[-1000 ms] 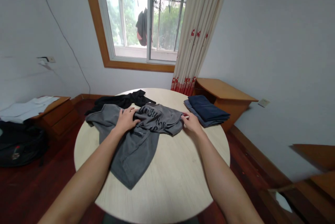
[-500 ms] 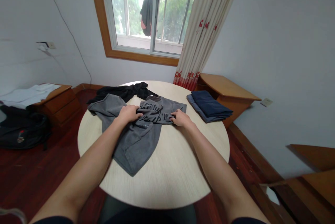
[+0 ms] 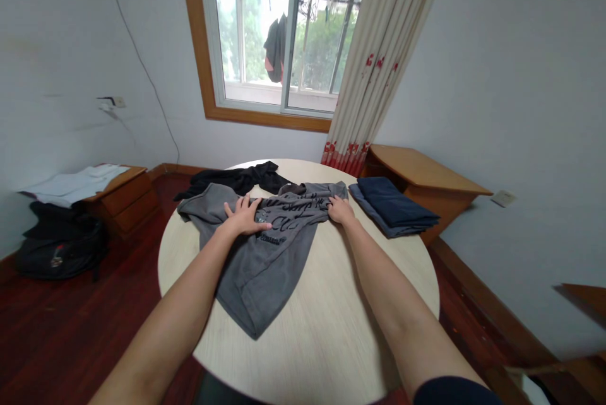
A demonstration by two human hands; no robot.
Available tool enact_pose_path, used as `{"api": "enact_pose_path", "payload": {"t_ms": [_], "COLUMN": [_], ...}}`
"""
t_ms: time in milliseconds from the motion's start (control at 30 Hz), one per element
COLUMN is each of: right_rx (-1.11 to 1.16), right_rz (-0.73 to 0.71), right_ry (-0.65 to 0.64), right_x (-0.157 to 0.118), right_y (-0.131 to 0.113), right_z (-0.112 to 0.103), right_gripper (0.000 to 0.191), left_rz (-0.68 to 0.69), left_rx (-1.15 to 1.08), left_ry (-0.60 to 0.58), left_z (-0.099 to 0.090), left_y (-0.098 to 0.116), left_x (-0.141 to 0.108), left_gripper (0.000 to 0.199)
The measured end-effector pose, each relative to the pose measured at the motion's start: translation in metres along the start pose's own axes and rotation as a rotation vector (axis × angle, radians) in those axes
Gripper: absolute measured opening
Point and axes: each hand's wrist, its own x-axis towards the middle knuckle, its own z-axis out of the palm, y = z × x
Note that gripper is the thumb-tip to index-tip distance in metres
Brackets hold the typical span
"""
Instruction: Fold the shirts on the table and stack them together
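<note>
A grey T-shirt (image 3: 272,279) with dark lettering lies spread on the round pale table (image 3: 350,323), its hem end pointing toward me. My left hand (image 3: 243,217) rests flat on the shirt's chest with the fingers spread. Near the sleeve on the right, my right hand (image 3: 340,209) has its fingers closed on the shirt's fabric; the fingertips are partly hidden. Behind the shirt's collar lies a crumpled black garment (image 3: 227,179). A folded stack of dark blue clothing (image 3: 392,200) sits to the right of my right hand.
A wooden cabinet (image 3: 416,168) stands behind the table on the right, beside a long curtain (image 3: 379,64). On the left are a small drawer unit (image 3: 130,200) with white papers (image 3: 80,183) on top and a black bag (image 3: 61,247) on the floor.
My left hand has let go of the fabric and spread flat on the shirt. My right hand has drawn the shirt outward, so its print lies flatter. The view has shifted a little.
</note>
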Motion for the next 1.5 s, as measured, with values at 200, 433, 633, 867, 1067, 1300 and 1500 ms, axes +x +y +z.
{"api": "enact_pose_path", "payload": {"t_ms": [200,433,633,867,1067,1300,1500], "right_rx": [0.083,0.448,0.477,0.503,0.436,0.459,0.396], "right_rz": [-0.251,-0.81,-0.535,0.242,-0.01,-0.224,-0.182], "right_ry": [0.037,-0.418,-0.154,0.575,0.45,0.23,0.133], "right_x": [-0.07,-0.145,-0.113,-0.076,-0.074,-0.078,-0.081], "right_y": [-0.028,-0.107,-0.049,0.061,0.059,0.043,0.038], "right_z": [-0.02,-0.019,-0.021,-0.039,-0.028,-0.023,-0.025], "right_gripper": [0.054,0.036,0.019,0.036,0.05,0.071,0.061], "left_rz": [-0.043,0.013,0.053,0.384,0.479,0.424,0.423], "left_rx": [-0.05,-0.051,-0.074,-0.308,-0.213,-0.147,-0.035], "left_ry": [-0.128,0.019,0.063,0.107,-0.027,-0.355,-0.274], "left_z": [0.0,0.009,0.007,0.006,-0.014,-0.018,-0.001], "left_y": [-0.006,-0.006,-0.005,0.007,0.002,0.005,0.017], "left_x": [0.002,0.005,0.007,0.006,-0.001,-0.01,-0.005], "left_gripper": [0.12,0.105,0.083,0.061,0.047,0.051,0.019]}}
